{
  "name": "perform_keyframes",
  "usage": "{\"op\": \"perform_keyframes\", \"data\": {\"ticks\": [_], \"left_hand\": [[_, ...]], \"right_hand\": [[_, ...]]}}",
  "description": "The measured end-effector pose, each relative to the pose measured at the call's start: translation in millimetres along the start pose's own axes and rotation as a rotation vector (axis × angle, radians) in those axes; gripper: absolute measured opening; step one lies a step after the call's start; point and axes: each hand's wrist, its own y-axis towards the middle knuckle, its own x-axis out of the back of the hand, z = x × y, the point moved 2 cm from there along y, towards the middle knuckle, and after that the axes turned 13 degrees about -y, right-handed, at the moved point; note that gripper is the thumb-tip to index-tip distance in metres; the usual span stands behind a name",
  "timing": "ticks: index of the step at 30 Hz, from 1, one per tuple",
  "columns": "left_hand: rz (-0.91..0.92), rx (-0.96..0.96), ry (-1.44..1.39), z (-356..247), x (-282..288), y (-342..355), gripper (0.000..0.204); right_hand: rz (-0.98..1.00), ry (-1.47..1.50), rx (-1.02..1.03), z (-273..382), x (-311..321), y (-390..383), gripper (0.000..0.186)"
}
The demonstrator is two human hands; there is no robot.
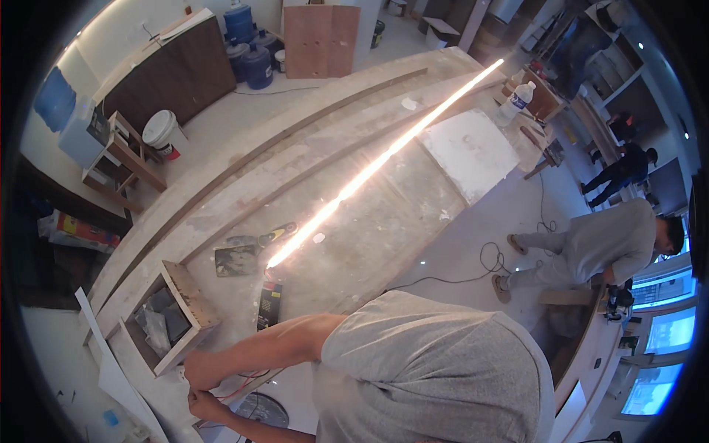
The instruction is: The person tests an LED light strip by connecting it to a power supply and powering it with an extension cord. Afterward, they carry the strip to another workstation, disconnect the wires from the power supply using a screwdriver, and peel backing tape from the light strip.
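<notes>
My right hand (pixel 198 367) is at the lower left, beside the corner of an open wooden compartment (pixel 193 295). Its fingers are curled in, and what they hold is hidden. Close below it, my left hand (pixel 204 405) is closed, with its fingertips out of sight. Thin red wires (pixel 240 385) run beside both hands; I cannot tell whether either hand grips them. Grey pieces and clear plastic wrapping (pixel 155 332) lie inside the compartment. A long, brightly glowing light strip (pixel 384 159) stretches diagonally across the worktop, its near end by a black box (pixel 269 304).
A yellow-and-black tool (pixel 277 234) and a dark square plate (pixel 235 261) lie on the worktop (pixel 362 244). Farther off are a white panel (pixel 473 155) and a water bottle (pixel 517 102). Cables (pixel 473 272) cross the floor. A person in grey (pixel 613 240) stands at right.
</notes>
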Motion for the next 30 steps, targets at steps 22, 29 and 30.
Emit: {"op": "perform_keyframes", "data": {"ticks": [22, 29, 30], "left_hand": [[0.125, 0.010, -0.031, 16.5, -4.0, 17.5, 0.041], [-0.087, -0.336, 0.160, -10.4, -5.3, -3.5, 0.036], [-0.097, -0.331, 0.145, -10.9, -5.9, -4.1, 0.035]], "right_hand": [[-0.116, 0.075, -0.004, -6.6, -24.0, 9.9, 0.017], [-0.039, -0.007, -0.052, -14.0, -21.8, -5.4, 0.016], [-0.045, 0.006, -0.062, -12.8, -21.6, -6.2, 0.016]]}}
